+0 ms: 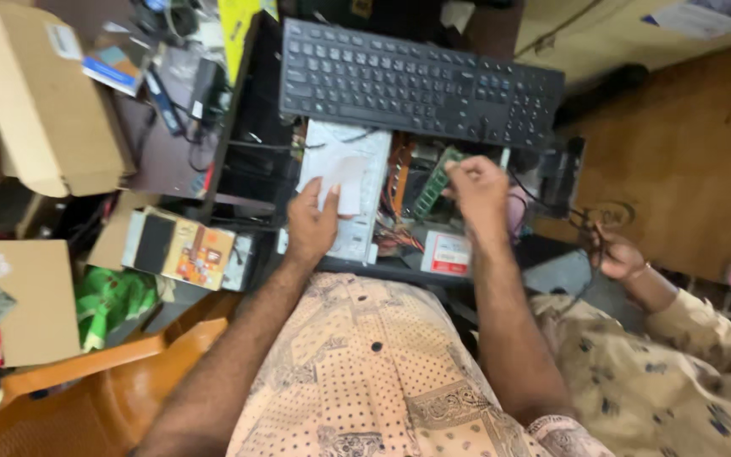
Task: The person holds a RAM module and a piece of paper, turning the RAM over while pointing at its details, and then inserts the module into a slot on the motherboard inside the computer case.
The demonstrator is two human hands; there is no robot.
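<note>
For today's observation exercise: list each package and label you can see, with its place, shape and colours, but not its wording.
Cardboard box: top left, open, brown, small white label.
Flat printed package: left of the left hand, rectangular, black, cream and orange.
Sticker label: inside the open computer case, below the right hand, white with red.

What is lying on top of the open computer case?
A black keyboard lies across the open computer case. Below it show a green memory stick and orange cables. The keyboard and both hands cover the rest.
</note>
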